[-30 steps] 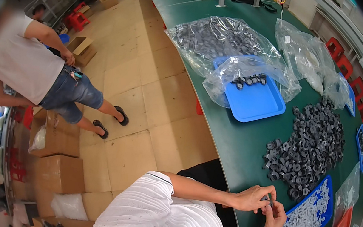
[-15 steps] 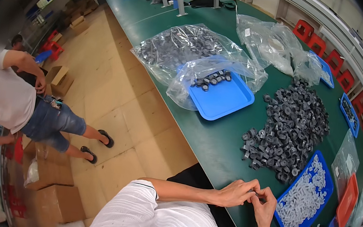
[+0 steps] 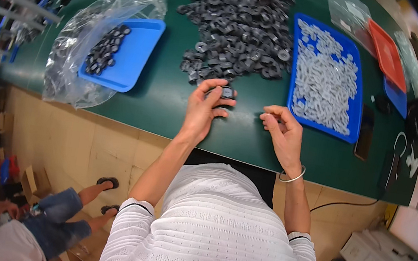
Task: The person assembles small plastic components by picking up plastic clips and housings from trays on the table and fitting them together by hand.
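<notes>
Near the table edge, room between left fingers pinching dark ring and right fingers pinching pale piece

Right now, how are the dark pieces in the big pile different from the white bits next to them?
The dark pieces look round and chunky; the white bits look thinner. The dark pieces lie loose on the green table; the white bits lie in a blue tray. There are many of both.

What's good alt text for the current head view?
A person's left hand holds a round dark part over a green table; the right hand is near a blue tray of whitish pieces. Ahead lies a heap of dark ring-shaped parts; left, a lighter blue tray, partly under clear plastic, holds more dark parts.
</notes>
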`<action>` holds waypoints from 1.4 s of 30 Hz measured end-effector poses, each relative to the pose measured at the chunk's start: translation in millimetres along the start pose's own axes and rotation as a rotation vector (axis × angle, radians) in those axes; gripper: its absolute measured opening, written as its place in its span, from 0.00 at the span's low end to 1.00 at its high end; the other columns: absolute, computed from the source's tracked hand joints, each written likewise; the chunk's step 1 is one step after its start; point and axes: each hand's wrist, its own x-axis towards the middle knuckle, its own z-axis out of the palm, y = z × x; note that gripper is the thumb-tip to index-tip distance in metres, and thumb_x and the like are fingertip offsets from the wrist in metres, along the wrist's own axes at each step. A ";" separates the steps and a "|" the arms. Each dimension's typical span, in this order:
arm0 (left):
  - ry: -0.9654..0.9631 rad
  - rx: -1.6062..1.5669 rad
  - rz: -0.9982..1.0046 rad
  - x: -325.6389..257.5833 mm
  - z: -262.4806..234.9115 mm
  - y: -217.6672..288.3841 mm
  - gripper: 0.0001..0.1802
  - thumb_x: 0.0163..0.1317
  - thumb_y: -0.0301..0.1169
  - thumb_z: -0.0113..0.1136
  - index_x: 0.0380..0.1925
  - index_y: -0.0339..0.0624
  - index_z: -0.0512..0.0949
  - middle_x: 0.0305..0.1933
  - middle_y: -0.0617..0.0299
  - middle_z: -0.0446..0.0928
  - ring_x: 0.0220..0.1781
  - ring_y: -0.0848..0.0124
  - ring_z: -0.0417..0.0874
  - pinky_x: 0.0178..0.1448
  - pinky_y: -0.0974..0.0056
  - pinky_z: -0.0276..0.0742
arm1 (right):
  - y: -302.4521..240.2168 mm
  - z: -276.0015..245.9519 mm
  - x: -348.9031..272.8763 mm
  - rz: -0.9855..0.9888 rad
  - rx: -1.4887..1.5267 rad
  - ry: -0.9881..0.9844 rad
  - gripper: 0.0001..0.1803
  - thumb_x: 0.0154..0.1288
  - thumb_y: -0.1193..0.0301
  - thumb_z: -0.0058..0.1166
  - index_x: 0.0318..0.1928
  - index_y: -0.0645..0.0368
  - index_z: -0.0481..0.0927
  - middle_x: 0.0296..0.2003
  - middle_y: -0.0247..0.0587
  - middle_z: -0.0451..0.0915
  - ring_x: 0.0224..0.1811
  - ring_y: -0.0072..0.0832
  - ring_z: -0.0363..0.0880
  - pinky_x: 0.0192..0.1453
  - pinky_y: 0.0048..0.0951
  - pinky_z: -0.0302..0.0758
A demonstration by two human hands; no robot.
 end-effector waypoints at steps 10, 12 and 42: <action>-0.090 0.011 -0.016 -15.8 5.5 -10.2 0.11 0.72 0.30 0.50 0.50 0.38 0.72 0.44 0.49 0.81 0.35 0.72 0.85 0.28 0.73 0.78 | 14.7 -12.6 -30.0 0.000 -0.182 -0.016 0.10 0.62 0.76 0.58 0.45 0.63 0.80 0.33 0.37 0.82 0.34 0.21 0.80 0.40 0.23 0.77; -0.087 0.024 -0.007 -21.1 6.5 -15.6 0.11 0.71 0.30 0.51 0.50 0.38 0.73 0.43 0.50 0.81 0.32 0.74 0.83 0.27 0.75 0.75 | 6.2 -2.7 -33.6 -0.013 -0.045 -0.059 0.16 0.60 0.77 0.60 0.49 0.61 0.79 0.37 0.38 0.81 0.37 0.22 0.80 0.40 0.23 0.77; -0.380 0.099 -0.012 -164.8 -55.8 -59.5 0.11 0.58 0.23 0.56 0.41 0.37 0.71 0.29 0.63 0.77 0.23 0.79 0.73 0.27 0.73 0.68 | -44.5 58.7 -112.9 -0.552 -0.767 -0.726 0.21 0.46 0.79 0.68 0.45 0.61 0.81 0.31 0.41 0.75 0.32 0.35 0.74 0.35 0.32 0.71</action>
